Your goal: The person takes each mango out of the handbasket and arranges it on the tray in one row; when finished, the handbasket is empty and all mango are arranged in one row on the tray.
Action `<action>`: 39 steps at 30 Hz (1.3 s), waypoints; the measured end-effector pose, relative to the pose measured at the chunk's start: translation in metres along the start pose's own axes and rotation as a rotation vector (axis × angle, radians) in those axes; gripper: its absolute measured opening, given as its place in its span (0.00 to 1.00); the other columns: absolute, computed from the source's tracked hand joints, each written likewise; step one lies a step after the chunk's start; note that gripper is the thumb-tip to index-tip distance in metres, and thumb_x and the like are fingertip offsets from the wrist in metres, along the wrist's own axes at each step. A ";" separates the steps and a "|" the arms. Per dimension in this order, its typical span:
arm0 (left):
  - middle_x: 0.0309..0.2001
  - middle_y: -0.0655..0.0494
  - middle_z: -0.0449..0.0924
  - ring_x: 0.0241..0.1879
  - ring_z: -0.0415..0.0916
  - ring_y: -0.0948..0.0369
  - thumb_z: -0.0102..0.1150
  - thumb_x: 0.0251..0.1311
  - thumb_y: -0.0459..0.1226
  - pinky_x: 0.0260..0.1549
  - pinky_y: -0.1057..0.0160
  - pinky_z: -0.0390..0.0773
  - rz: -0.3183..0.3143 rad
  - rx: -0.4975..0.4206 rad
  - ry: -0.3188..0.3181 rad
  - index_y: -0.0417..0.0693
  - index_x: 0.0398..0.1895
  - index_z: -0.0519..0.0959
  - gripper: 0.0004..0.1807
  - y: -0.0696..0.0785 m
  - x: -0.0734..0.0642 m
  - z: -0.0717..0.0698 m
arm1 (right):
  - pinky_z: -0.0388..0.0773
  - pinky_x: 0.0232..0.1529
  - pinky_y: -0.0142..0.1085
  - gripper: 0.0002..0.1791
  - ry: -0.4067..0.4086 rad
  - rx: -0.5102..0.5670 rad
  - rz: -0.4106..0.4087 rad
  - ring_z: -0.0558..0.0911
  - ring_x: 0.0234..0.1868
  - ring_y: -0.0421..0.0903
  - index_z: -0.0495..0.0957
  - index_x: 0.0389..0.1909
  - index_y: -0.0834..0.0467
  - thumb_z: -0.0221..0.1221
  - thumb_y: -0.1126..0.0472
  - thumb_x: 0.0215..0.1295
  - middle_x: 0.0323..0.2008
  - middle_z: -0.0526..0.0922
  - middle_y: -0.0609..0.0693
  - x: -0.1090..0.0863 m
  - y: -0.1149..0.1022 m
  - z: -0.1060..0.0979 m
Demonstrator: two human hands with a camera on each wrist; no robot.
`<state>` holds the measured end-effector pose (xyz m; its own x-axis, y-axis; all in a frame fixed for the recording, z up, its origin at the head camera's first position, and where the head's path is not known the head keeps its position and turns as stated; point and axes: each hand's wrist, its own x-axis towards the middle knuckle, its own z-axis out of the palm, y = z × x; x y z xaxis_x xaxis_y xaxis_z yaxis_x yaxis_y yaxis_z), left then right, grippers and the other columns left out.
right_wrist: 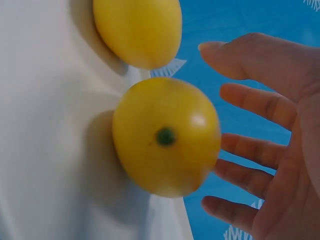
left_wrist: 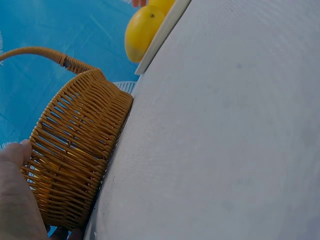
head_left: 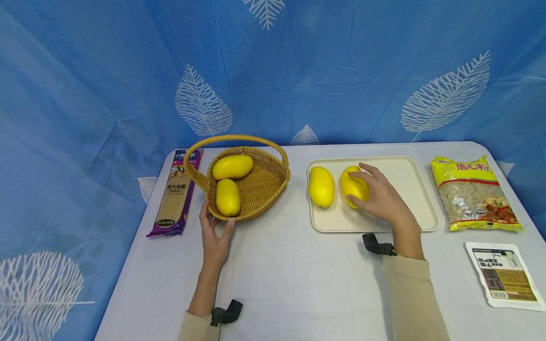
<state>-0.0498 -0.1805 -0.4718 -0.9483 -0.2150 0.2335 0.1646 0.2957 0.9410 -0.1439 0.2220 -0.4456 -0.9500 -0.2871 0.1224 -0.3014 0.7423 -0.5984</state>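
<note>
Closest in, beige sleeves (head_left: 414, 293) reach over the white table (head_left: 290, 279), a flat white packet (head_left: 505, 275) lying off to the right. The left hand (head_left: 215, 244) grips the near-left rim of the wicker basket (head_left: 265, 185), where two yellow fruits (head_left: 232, 167) lie. The right hand (head_left: 381, 196) has its fingers apart around a third fruit (head_left: 355, 186) on the cream tray (head_left: 396, 177); whether they touch, I can't tell. A fourth fruit (head_left: 321, 187) lies just left. A noodle pack (head_left: 174, 194) and yellow bag (head_left: 475, 194) flank everything; beyond hangs blue cloth (head_left: 315, 71).
</note>
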 end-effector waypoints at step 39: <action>0.76 0.47 0.48 0.70 0.57 0.50 0.61 0.62 0.29 0.63 0.73 0.62 0.010 0.019 0.027 0.48 0.78 0.43 0.47 -0.038 0.003 0.000 | 0.71 0.65 0.48 0.27 -0.078 0.191 -0.474 0.67 0.70 0.53 0.74 0.62 0.53 0.66 0.56 0.62 0.69 0.66 0.57 0.026 -0.131 0.075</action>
<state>-0.0588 -0.1926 -0.5068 -0.9389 -0.2373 0.2494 0.1682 0.3158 0.9338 -0.1235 0.0718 -0.4230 -0.7015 -0.6151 0.3600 -0.6703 0.3978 -0.6264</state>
